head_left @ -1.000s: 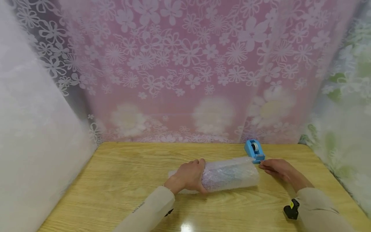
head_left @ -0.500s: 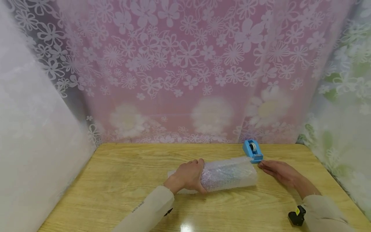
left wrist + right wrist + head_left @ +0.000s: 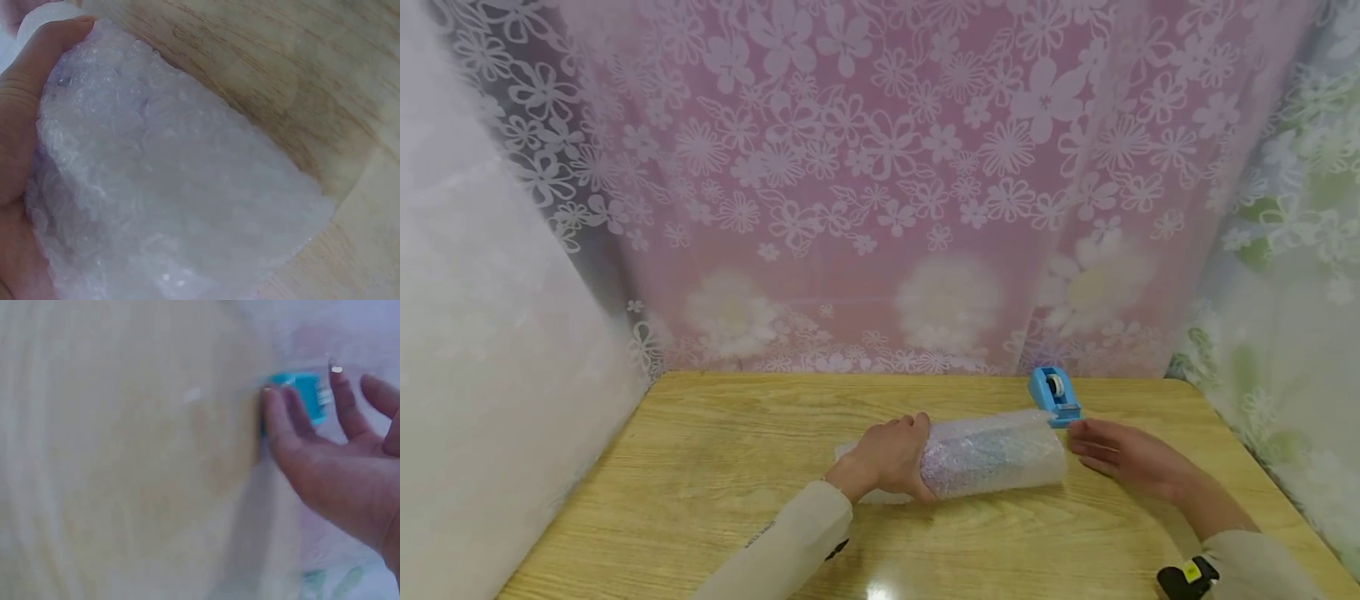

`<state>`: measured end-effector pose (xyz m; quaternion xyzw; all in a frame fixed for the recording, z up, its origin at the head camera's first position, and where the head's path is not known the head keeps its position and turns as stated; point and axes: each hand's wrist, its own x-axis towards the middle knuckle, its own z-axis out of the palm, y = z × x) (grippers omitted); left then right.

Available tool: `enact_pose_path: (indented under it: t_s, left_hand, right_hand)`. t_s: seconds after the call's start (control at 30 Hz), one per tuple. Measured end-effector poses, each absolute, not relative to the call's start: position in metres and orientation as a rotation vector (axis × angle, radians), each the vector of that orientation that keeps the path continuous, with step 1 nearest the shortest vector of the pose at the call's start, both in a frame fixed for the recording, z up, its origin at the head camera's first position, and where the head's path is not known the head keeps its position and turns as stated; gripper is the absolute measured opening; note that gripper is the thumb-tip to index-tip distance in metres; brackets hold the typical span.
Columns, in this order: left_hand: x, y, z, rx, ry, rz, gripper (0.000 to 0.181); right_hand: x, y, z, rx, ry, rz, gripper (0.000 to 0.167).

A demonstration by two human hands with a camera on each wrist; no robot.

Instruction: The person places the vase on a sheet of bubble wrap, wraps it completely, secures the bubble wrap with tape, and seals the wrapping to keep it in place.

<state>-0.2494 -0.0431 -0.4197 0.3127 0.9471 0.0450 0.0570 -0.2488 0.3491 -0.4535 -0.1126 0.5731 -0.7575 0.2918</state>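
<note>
A bubble-wrapped bundle, roughly cylindrical, lies on the wooden table with purple and blue showing through. My left hand grips its left part, thumb at the near side and fingers over the top. In the left wrist view the thumb presses the bubble wrap. Just behind the bundle's right end stands a blue tape dispenser with a white roll. My right hand has its fingertips at the dispenser's front edge. In the right wrist view two fingertips meet at the dispenser, others spread; any tape between them is hidden.
The wooden table runs back to a pink flowered curtain. A white sheet hangs at the left, and a green-and-white flowered one at the right. A black wrist camera sits by the right sleeve.
My right wrist and forearm have shifted right and toward me, while the fingertips stay by the dispenser and some fingers spread apart. My left hand and the bundle remain in place.
</note>
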Motion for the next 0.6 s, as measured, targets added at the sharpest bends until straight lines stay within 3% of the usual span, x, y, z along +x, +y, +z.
enact_pose_path:
  t_s: [0.3, 0.6]
  left_hand:
    - [-0.251, -0.041, -0.418, 0.931, 2.864, 0.129, 0.083]
    - [-0.25, -0.042, -0.419, 0.927, 2.862, 0.123, 0.082]
  right_hand:
    - [-0.235, 0.327, -0.409, -0.383, 1.599, -2.047, 0.034]
    - [-0.223, 0.298, -0.392, -0.549, 1.574, -1.961, 0.04]
